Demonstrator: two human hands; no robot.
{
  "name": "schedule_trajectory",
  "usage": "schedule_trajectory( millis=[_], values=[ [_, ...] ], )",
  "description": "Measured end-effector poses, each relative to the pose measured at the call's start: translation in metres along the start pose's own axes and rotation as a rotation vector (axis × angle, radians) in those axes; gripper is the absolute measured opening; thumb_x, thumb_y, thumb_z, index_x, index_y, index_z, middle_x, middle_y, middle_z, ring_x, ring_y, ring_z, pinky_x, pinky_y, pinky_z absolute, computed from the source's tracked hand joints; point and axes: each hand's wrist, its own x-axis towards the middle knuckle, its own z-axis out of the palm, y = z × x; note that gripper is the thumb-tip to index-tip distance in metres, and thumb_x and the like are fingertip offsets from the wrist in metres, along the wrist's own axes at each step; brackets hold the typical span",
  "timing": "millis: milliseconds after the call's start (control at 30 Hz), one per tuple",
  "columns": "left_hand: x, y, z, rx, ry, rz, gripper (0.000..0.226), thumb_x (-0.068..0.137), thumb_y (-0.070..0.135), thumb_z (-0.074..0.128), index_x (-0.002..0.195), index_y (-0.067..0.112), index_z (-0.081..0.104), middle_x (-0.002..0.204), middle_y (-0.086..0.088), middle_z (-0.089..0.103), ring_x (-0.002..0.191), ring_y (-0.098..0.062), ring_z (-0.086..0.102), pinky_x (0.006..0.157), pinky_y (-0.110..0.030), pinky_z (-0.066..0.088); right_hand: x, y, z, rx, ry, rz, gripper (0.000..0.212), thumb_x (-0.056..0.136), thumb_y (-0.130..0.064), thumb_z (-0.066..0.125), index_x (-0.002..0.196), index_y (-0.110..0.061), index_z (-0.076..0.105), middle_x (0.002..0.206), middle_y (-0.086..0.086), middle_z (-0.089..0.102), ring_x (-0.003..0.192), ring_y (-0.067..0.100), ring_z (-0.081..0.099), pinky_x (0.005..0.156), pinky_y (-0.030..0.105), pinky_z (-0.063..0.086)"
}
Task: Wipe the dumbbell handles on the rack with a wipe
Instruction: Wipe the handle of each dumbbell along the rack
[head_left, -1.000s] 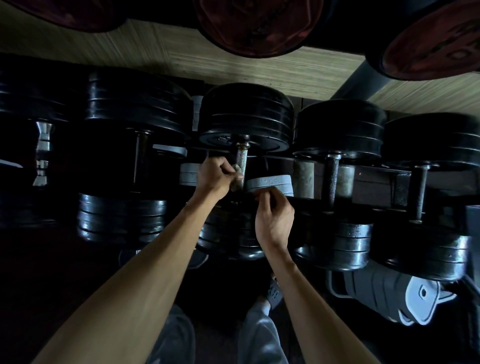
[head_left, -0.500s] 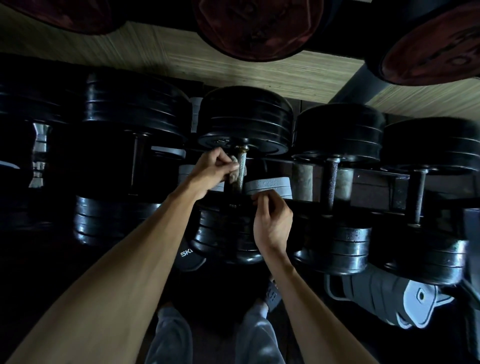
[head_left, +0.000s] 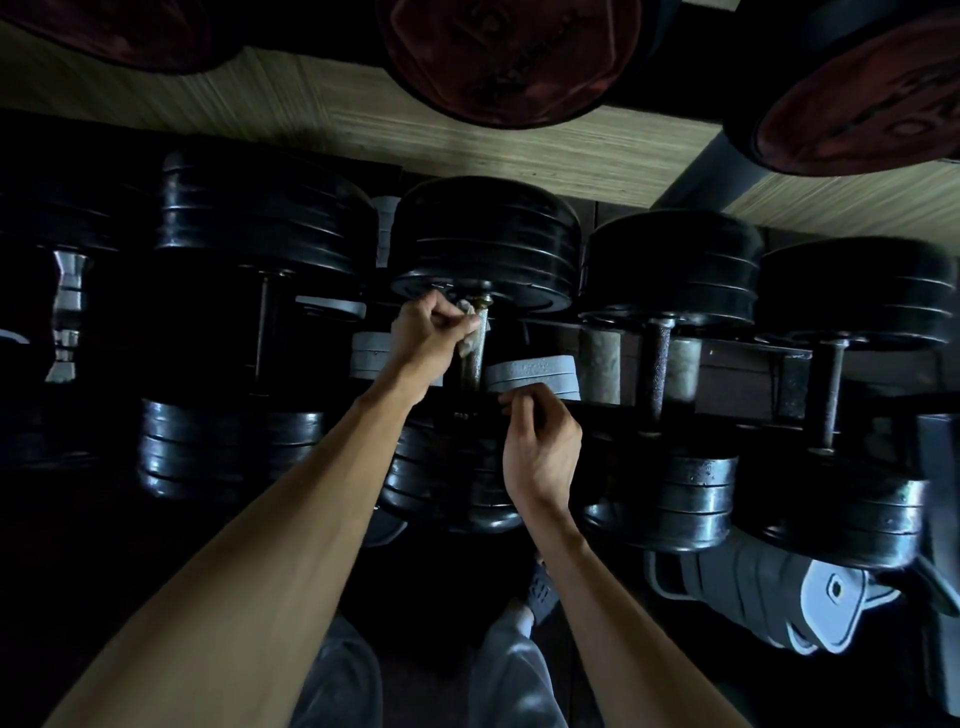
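Left hand (head_left: 434, 332) grips a crumpled whitish wipe (head_left: 471, 332), fingers curled round it, pressing it against the far end of the metal handle (head_left: 475, 358) of the middle black plate-loaded dumbbell (head_left: 485, 244) — right under its far plate stack. Right hand (head_left: 540, 447) sits at the near end of that handle, fingers curled in a loose grip by the grey flat plate (head_left: 532, 374); cannot tell if it holds anything. The dumbbell lies on the dark metal rack (head_left: 737, 358), handle running near to far. To its right, a second black dumbbell with a rusty handle (head_left: 655, 374), then a third black dumbbell (head_left: 831, 389) further right. Left of centre — a larger black dumbbell (head_left: 260, 228), its bar in shadow. Reddish round plates (head_left: 514, 57) hang at the far top over a striped tan floor (head_left: 363, 130). Grey trousers (head_left: 343, 680) at the near edge.
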Motion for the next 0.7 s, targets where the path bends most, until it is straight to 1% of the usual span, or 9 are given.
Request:
schedule_trajectory(
  millis=[67,133,233,333,433,500,600,667,700],
  values=[
    [-0.004,-0.007,0.000,0.090,-0.018,0.018,0.023,0.087,0.001,0.071,0.078,0.009,0.052,0.078,-0.012,0.065,0.059,-0.010,0.061,0.057,-0.018,0.051,-0.001,0.000,0.000,-0.003,0.000,-0.007,0.025,0.087,-0.024,0.046,0.070,-0.020,0.064,0.064,-0.006,0.063,0.059,0.012,0.056,0.053,0.026,0.040],
    [-0.010,-0.017,-0.008,0.360,-0.101,0.039,0.029,0.086,0.001,0.072,0.070,0.017,0.053,0.073,-0.001,0.063,0.066,-0.012,0.061,0.058,-0.013,0.048,-0.001,0.000,0.000,-0.012,0.009,-0.023,0.025,0.087,-0.024,0.045,0.067,-0.018,0.059,0.061,-0.004,0.060,0.057,0.014,0.054,0.052,0.031,0.041],
    [-0.014,-0.023,-0.017,0.767,-0.271,0.044,0.036,0.086,0.000,0.067,0.066,0.029,0.055,0.070,0.009,0.057,0.077,-0.016,0.062,0.069,-0.021,0.042,-0.001,0.002,0.000,-0.014,0.011,-0.005,0.026,0.089,-0.021,0.047,0.064,-0.015,0.054,0.058,-0.003,0.055,0.055,0.016,0.049,0.052,0.036,0.041],
    [-0.013,-0.017,-0.016,0.693,-0.315,-0.004,0.033,0.082,-0.001,0.071,0.065,0.024,0.058,0.068,0.006,0.060,0.064,-0.006,0.056,0.064,-0.021,0.043,-0.001,0.004,0.000,-0.010,0.008,0.024,0.027,0.090,-0.022,0.047,0.064,-0.014,0.052,0.058,-0.002,0.054,0.054,0.017,0.047,0.053,0.040,0.042],
    [-0.015,-0.017,-0.007,0.367,-0.116,0.025,0.028,0.075,-0.001,0.080,0.064,0.014,0.059,0.073,0.000,0.067,0.064,-0.005,0.064,0.060,-0.017,0.049,-0.001,0.005,-0.001,-0.016,0.008,0.022,0.027,0.089,-0.024,0.047,0.065,-0.015,0.054,0.059,-0.001,0.056,0.056,0.020,0.050,0.054,0.043,0.044],
    [-0.015,-0.017,-0.005,0.384,-0.020,0.031,0.028,0.074,-0.001,0.081,0.064,0.012,0.059,0.073,0.004,0.066,0.064,0.005,0.065,0.058,-0.006,0.045,-0.001,0.003,0.000,-0.014,0.003,0.016,0.026,0.089,-0.025,0.046,0.066,-0.014,0.055,0.059,-0.001,0.057,0.056,0.020,0.051,0.055,0.043,0.045],
    [-0.014,-0.019,-0.010,0.655,-0.196,0.009,0.035,0.081,-0.002,0.073,0.062,0.023,0.058,0.074,0.002,0.063,0.078,-0.013,0.065,0.070,-0.021,0.045,-0.002,0.002,0.000,-0.007,0.006,0.023,0.027,0.089,-0.023,0.046,0.064,-0.013,0.051,0.058,-0.001,0.054,0.055,0.018,0.047,0.055,0.045,0.044],
    [-0.017,-0.022,-0.013,0.745,-0.225,-0.014,0.036,0.083,0.001,0.070,0.062,0.028,0.058,0.071,0.006,0.059,0.074,-0.012,0.058,0.072,-0.025,0.043,-0.002,0.003,-0.001,0.000,0.009,0.026,0.027,0.089,-0.024,0.046,0.065,-0.014,0.053,0.058,-0.001,0.054,0.055,0.017,0.047,0.055,0.044,0.044],
    [-0.018,-0.023,-0.013,0.688,-0.226,-0.007,0.036,0.081,0.000,0.071,0.061,0.027,0.059,0.069,0.006,0.061,0.070,-0.011,0.057,0.070,-0.026,0.044,-0.002,0.003,-0.001,0.001,0.010,0.022,0.027,0.089,-0.025,0.046,0.065,-0.014,0.054,0.058,-0.002,0.055,0.055,0.017,0.048,0.054,0.043,0.044]
  ],
)
